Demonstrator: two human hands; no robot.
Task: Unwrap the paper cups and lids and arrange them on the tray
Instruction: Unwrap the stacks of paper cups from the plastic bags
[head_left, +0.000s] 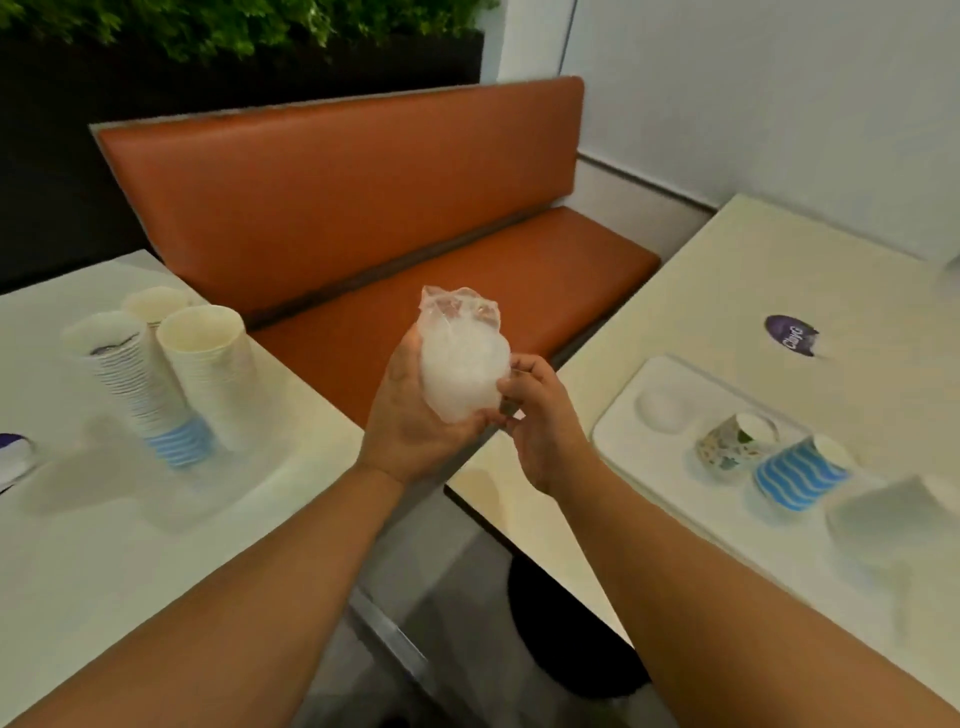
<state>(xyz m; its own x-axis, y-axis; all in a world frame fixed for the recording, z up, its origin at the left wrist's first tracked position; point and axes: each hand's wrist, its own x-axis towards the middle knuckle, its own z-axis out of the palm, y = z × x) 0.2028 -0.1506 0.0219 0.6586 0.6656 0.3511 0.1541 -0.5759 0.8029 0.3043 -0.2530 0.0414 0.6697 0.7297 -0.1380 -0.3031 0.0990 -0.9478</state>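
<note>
Task approx. midway, judging by layout: floral cup (735, 440), blue wavy cup (800, 477) and a blurry white one lying on tray (623, 410) at right; unwrapped cup stacks (166, 374) sitting on left table. Left hand (415, 415) is cradling crumpled clear plastic wrap (462, 358) over bench; right hand (540, 421) pinching its lower edge.

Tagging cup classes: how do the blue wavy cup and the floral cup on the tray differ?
Print: the blue wavy cup has white waves on blue; the floral cup has a multicoloured pattern on a pale ground. Place: the blue cup lies nearer the camera, the floral cup behind and left of it, side by side. Shared: both lie tipped on the white tray, open mouths pointing up and right.
</note>
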